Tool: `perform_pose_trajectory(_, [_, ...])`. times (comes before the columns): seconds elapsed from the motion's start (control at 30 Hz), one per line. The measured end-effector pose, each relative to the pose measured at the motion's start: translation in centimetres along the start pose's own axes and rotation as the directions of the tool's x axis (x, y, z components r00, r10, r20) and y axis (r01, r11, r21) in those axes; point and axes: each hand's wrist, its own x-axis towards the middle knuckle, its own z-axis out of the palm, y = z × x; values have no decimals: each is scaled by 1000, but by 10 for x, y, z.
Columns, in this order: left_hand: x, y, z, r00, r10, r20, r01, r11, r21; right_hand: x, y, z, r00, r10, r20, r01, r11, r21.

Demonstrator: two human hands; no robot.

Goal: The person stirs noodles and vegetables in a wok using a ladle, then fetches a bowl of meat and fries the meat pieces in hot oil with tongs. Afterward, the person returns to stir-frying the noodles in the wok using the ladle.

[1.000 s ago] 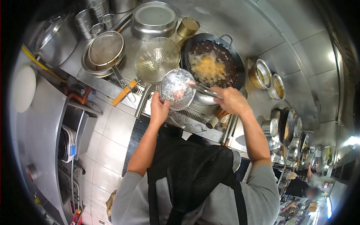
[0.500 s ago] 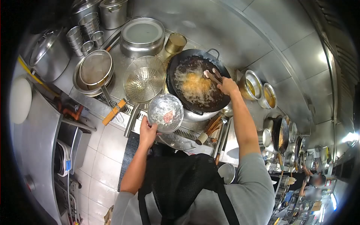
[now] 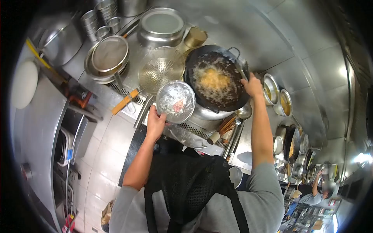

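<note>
My left hand (image 3: 156,123) is closed on the near rim of a metal bowl (image 3: 190,88), which is tilted beside the wok. White powder coats the bowl's inside, and a pink piece (image 3: 178,106), apparently raw meat, lies in it. At the right side of the black wok (image 3: 194,95), my right hand (image 3: 253,85) grips tongs (image 3: 242,69), blurred by motion and partly hidden. Golden food (image 3: 214,79) fries in bubbling oil in the middle of the wok.
Left of the wok are a perforated strainer (image 3: 161,72) and a fine sieve (image 3: 110,54) over a bowl. A lidded pot (image 3: 161,33) and tin can (image 3: 195,37) stand behind. Metal bowls (image 3: 286,103) sit at right, and a bamboo brush (image 3: 225,128) lies in front. Another person (image 3: 312,196) is far right.
My right hand and the tongs have moved from over the oil to the wok's right edge. The bowl stays in my left hand. The whole view has shifted slightly.
</note>
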Motion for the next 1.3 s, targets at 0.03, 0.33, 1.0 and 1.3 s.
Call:
perform_pose_trajectory(0.03, [-3, 0, -2, 1000, -15, -26, 15, 1000, 5, -14, -9, -10, 998, -50, -30, 52, 997, 64])
perform_pose_trajectory(0.33, [-1, 8, -27, 953, 301, 21, -280, 858, 431, -169, -131, -19, 638, -650, 414, 676, 729, 103])
perform_pose_trajectory(1.0, [-25, -6, 0, 990, -130, 62, 133, 990, -50, -7, 50, 35, 955, -102, 278, 98, 995, 28])
perform_pose_trajectory(1.3, [-100, 24, -21, 981, -113, -157, 74, 968, -238, -21, 90, 11, 999, -27, 46, 18, 982, 190])
